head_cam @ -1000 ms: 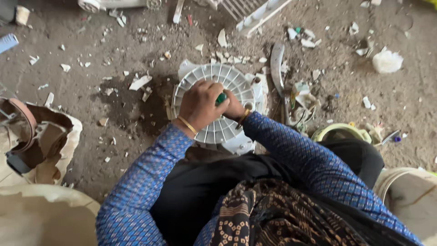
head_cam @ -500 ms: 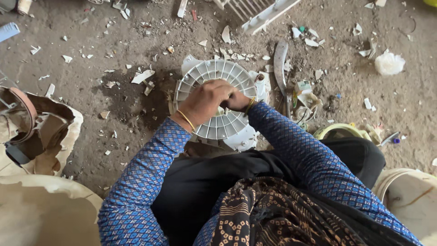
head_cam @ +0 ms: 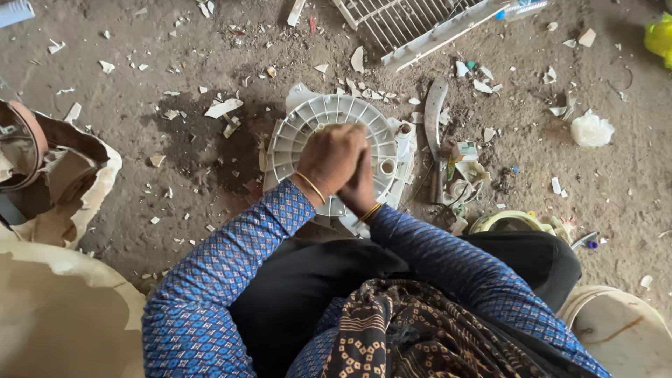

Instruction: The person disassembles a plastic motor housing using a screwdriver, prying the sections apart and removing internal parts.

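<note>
- As both hands bear down together, the left hand (head_cam: 334, 155) and right hand (head_cam: 361, 183) close over the middle of a white ribbed plastic disc (head_cam: 308, 126), apparently pinning it to the dirt floor (head_cam: 168, 161).
- Whether they clamp a tool cannot be told.
- A curved metal blade (head_cam: 435, 112) lies just right of the disc.

A scrap-dismantling yard or rough workshop: the bare dirt floor (head_cam: 175, 182) is littered with broken white plastic shards (head_cam: 224, 108). At twelve o'clock lies a white ribbed plastic disc (head_cam: 308, 133); a white grille panel (head_cam: 413, 24) at one o'clock; torn sacks (head_cam: 70, 182) at nine.
</note>
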